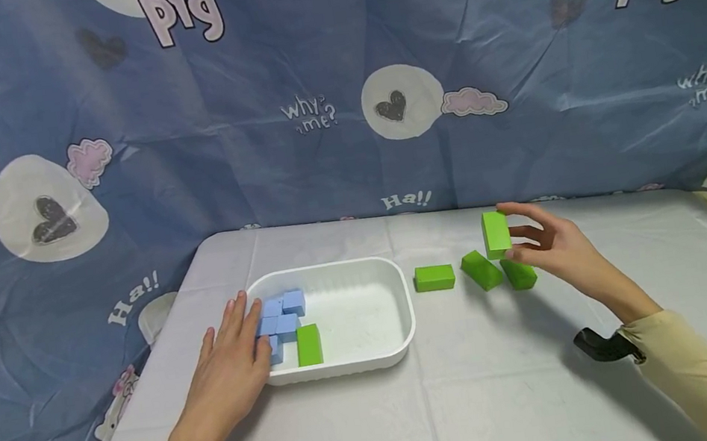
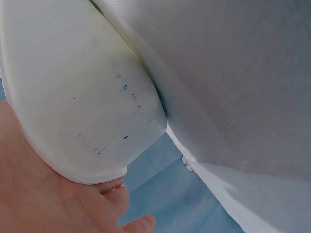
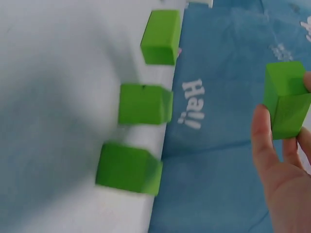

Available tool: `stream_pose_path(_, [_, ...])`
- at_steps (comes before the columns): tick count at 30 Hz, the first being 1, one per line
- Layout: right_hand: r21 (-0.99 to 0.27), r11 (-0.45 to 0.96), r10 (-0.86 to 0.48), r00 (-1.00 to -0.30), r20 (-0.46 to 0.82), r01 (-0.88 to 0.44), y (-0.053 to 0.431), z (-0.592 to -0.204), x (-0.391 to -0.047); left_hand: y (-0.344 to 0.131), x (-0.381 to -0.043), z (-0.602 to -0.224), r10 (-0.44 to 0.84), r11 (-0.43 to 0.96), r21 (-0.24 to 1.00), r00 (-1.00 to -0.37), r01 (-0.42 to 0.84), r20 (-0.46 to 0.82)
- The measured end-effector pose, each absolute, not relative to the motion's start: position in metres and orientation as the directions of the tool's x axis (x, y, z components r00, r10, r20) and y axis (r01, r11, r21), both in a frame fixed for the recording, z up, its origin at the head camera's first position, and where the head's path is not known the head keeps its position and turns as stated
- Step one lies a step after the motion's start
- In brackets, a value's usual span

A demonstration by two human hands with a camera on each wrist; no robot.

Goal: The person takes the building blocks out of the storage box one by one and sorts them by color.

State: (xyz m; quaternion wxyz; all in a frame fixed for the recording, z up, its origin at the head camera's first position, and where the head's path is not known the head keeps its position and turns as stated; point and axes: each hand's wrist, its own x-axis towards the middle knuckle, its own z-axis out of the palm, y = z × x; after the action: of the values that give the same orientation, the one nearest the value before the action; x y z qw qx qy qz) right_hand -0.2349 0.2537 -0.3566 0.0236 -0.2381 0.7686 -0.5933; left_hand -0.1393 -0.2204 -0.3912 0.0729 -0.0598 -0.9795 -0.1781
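Apparently you're mid-transfer: your right hand (image 1: 549, 242) pinches a green block (image 1: 496, 234) above the table (image 1: 487, 397); your left hand (image 1: 229, 377), outstretched, touches the white tray (image 1: 363, 364) to its right. Likely the next move calls for carrying the block leftward.

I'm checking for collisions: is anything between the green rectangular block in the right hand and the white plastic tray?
Two other green rectangular blocks lie on the white tabletop between the held green block and the white tray. The held block is raised, so it probably clears them.
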Motion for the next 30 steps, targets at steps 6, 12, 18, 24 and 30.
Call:
stream_pose_path(6, [-0.92,0.242,-0.363,-0.908,0.21,-0.309,0.274,-0.36,-0.234,-0.221,-0.139,-0.39,0.089,0.928,0.344,-0.983,0.141,0.162])
stream_pose_path(12, [-0.905,0.324,-0.331,-0.929,0.166,-0.277,0.297,-0.368,-0.235,-0.219,-0.138,-0.39,0.085,0.93,0.343,-0.985,0.134,0.153])
stream_pose_path(18, [-0.889,0.369,-0.334,-0.931,0.147,-0.272,0.315,-0.376,-0.238,-0.219,-0.139,-0.391,0.084,0.93,0.342,-0.985,0.132,0.153])
stream_pose_path(24, [-0.872,0.404,-0.334,-0.932,0.141,-0.276,0.328,-0.384,-0.24,-0.219,-0.139,-0.39,0.085,0.933,0.335,-0.985,0.132,0.153])
stream_pose_path(30, [-0.866,0.446,-0.356,-0.932,0.06,-0.226,0.337,-0.39,-0.242,-0.219,-0.139,-0.39,0.086,0.934,0.332,-0.985,0.132,0.149])
